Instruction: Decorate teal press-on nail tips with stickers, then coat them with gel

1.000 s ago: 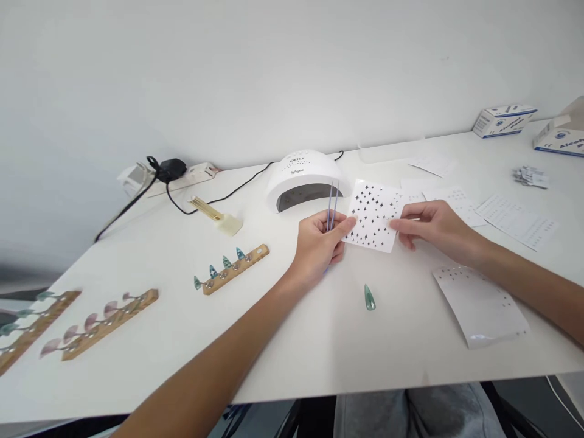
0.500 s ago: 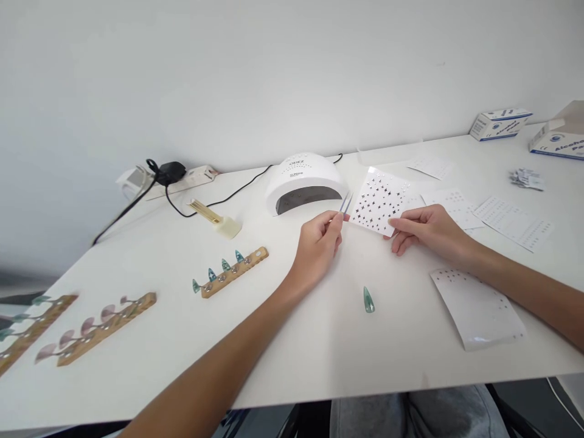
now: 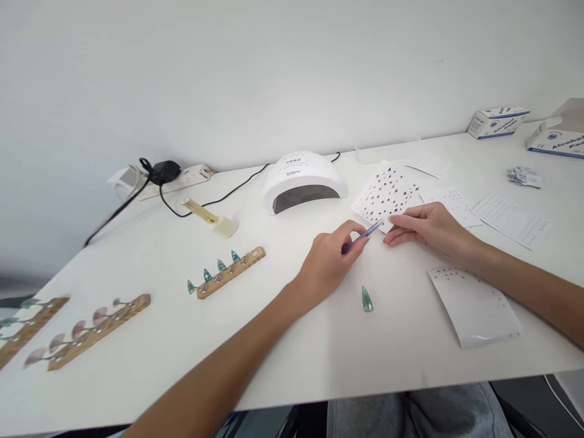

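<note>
Purple tweezers are held between the thumb and fingers of my left hand. Their tips reach the lower edge of a white sticker sheet dotted with dark, four-pointed star stickers. My right hand pinches that sheet by its lower right corner. Below the hands, a single green press-on nail lies on the white table. Near my right forearm rests another sticker sheet, mostly bare with a few marks along its edges.
A white nail lamp stands behind my left hand. To the left are wooden display strips with nails on stands, a bundle of sticks and a power strip. Alcohol pad boxes and paper sheets are on the right.
My left hand has turned and moved right, bringing the tweezers' tips to the sheet's lower edge. The star sticker sheet has rotated and tilted in my right hand.
</note>
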`<state>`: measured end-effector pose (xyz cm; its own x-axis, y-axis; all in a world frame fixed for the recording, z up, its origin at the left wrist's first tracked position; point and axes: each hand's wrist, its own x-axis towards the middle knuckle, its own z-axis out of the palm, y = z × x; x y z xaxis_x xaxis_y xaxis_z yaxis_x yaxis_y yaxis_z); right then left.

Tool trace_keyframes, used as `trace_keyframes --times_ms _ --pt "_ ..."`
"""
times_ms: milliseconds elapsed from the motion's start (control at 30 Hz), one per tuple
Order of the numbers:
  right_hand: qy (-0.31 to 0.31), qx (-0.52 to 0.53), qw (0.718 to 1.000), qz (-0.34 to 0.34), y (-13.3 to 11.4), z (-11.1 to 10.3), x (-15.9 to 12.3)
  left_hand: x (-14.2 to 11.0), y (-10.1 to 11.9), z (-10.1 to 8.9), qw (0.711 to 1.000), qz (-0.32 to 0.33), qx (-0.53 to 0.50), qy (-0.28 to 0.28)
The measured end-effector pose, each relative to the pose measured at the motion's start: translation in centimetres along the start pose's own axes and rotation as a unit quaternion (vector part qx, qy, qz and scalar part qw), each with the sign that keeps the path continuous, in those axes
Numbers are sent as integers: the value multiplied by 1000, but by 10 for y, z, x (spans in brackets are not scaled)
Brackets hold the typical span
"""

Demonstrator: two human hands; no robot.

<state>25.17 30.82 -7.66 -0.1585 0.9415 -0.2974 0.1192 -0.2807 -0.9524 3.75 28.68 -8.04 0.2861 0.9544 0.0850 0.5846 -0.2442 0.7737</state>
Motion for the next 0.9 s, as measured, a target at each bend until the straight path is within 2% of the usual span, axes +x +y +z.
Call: trace_keyframes --times_ms 167,433,900 --pt "2 15 1000 -6 -3 2 0 -5 0 6 997 11 73 -5" --pt "-14 2 1000 -12 -2 0 1 -5 0 5 997 -10 75 0" --pt "-11 7 1000 -5 -7 2 -1 -5 0 6 997 -6 77 3"
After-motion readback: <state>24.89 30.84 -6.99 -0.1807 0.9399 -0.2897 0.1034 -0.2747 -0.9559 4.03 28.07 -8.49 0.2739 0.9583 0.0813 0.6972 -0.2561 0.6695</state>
